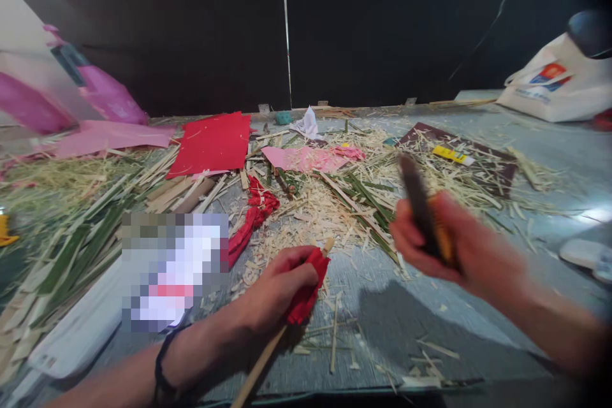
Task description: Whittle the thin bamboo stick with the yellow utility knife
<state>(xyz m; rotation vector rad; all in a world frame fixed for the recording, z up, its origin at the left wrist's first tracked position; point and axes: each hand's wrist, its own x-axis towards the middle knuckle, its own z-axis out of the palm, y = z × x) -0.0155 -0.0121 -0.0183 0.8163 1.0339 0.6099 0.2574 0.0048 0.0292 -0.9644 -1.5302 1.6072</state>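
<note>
"Hands?"
"On my feed the left hand (pixel 282 282) is closed round a red wrap (pixel 302 307) on a stick (pixel 262 364); the right hand (pixel 471 245) grips a blurred, dark-and-yellow tool (pixel 417 199), well apart."
"Risks?"
"If that's sharp, a slip could cut the left fingers; a loose pinch could let the wrap slide."
"Room?"
"I've black wall (pixel 201 25) far back, bare tabletop (pixel 351 280) between hands, shavings (pixel 306 217) beyond; the stick leaves view by the near edge (pixel 344 393)."
</note>
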